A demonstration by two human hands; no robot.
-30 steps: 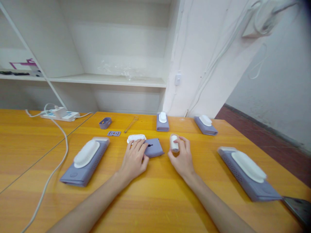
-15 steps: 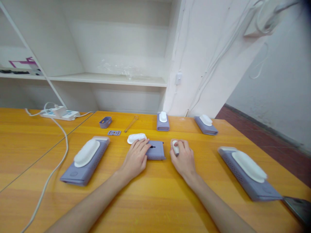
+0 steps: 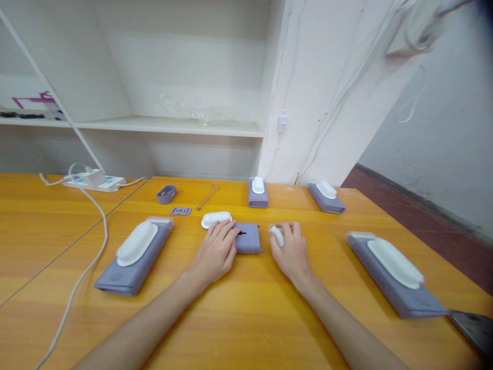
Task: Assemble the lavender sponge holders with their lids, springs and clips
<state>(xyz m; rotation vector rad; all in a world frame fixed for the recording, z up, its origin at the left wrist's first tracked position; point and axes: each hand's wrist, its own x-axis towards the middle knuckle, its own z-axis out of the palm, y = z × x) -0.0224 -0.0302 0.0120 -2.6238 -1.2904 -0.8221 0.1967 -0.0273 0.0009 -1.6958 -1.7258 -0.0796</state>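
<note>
In the head view, my left hand (image 3: 219, 246) is closed on the left end of a purple-grey plastic housing (image 3: 251, 239) lying on the table. A small black part shows on top of the housing, beside my thumb. Behind my left fingertips lies a white ribbed oval piece (image 3: 216, 218), like a brush head. To the right of the housing, my right hand (image 3: 291, 252) grips a small whitish rounded piece (image 3: 277, 236). My fingers cover part of it, and its exact kind is unclear.
Purple-grey units with white oval tops stand around: left (image 3: 134, 257), right (image 3: 396, 275), and two at the back (image 3: 258, 200) (image 3: 327, 198). A small purple ring-shaped shell (image 3: 167, 194), flat plate (image 3: 181, 211), coil spring (image 3: 208, 197), power strip (image 3: 94, 180), white cable (image 3: 82, 275) and dark phone-like object (image 3: 473, 329) are also there.
The whitish piece in my right hand has tilted, and that hand has shifted very slightly left. My left hand stays on the housing, nearly still.
</note>
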